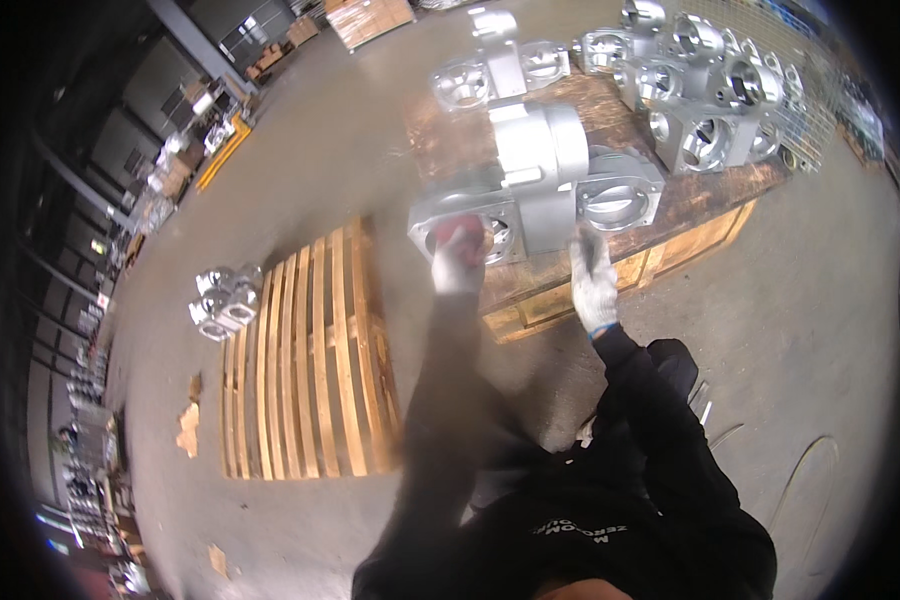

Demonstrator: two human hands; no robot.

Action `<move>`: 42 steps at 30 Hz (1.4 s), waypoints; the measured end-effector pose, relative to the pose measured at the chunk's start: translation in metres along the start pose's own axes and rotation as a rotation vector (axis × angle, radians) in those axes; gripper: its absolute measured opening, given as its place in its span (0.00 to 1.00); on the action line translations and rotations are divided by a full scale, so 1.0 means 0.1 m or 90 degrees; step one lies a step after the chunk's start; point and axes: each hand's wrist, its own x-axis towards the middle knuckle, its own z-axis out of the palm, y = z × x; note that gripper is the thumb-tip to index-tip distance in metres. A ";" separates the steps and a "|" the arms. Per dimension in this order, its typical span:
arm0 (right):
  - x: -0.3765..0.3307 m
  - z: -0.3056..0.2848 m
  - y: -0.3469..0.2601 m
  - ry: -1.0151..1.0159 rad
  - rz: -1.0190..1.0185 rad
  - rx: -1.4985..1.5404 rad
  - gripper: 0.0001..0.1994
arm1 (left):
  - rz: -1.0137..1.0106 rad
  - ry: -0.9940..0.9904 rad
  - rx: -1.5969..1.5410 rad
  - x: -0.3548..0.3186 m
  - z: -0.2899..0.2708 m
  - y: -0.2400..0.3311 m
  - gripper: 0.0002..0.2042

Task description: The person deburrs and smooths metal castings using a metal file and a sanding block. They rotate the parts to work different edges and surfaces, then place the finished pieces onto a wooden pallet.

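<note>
Two black-sleeved forearms are rising from the lower edge toward a wooden platform. The left hand (458,262), in a white glove with a red palm coating, is pressing against the front flange of a large silver-grey cast metal housing with round bores (535,185); motion blur is smearing the fingers, so whether they are curling around the flange rim or lying flat on it cannot be told. The right hand (593,283), in a white knit glove, is reaching up at the lower right face of the same housing, fingers pinched at its edge near the front rim of the dark-topped wooden pallet (670,245); its grip is also too blurred to settle. The housing is sitting on that pallet, close to the near edge, overhanging slightly toward the person. To the left, a bare slatted pale wooden pallet (310,360) is lying flat on the grey concrete floor (810,320), with open floor all around it and to the right of the person. A lone small silver casting (225,300) is resting at that pallet's far left corner. Beyond the housing, a cluster of stacked silver box-shaped castings with round openings (710,90) is crowding the platform's far end. Shelving along the left rim is bending away into darkness, its contents unreadable.
</note>
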 end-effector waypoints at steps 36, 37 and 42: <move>1.15 -0.50 0.59 -0.119 -0.345 -0.607 0.10 | 0.943 -0.591 1.039 0.51 2.28 1.30 0.19; 1.12 -0.47 0.57 -0.051 -0.355 -0.519 0.07 | 0.929 -0.601 1.068 0.53 2.27 1.30 0.18; 1.07 -0.19 0.39 0.029 0.472 0.840 0.10 | 0.906 -0.609 1.094 0.53 2.22 1.40 0.16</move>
